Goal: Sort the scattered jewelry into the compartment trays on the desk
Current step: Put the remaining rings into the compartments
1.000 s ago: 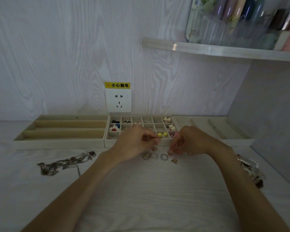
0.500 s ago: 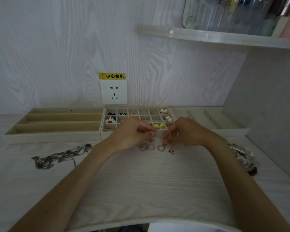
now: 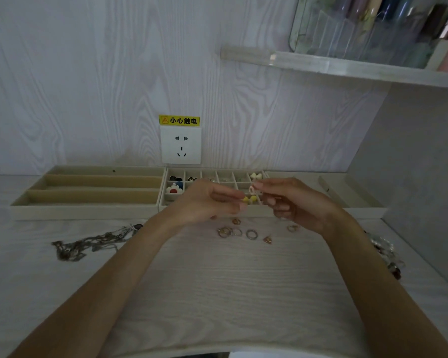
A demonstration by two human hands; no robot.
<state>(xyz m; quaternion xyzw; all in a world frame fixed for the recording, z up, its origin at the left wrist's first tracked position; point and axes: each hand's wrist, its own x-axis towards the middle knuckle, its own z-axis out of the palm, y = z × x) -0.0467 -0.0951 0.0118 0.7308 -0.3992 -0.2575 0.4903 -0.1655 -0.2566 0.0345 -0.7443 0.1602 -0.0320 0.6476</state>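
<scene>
Above the small-celled tray point(image 3: 212, 212) at the back of the bench point(image 3: 217, 293), my right hand point(image 3: 292, 202) pinches a small pale earring point(image 3: 251, 189) between thumb and forefinger, while my left hand point(image 3: 207, 202) hovers with fingers curled; I cannot tell whether it holds anything. I should lower the earring straight into one cell and release low, so it doesn't bounce into a neighbour. Several rings point(image 3: 237, 232) wait loose on the bench just before the tray.
</scene>
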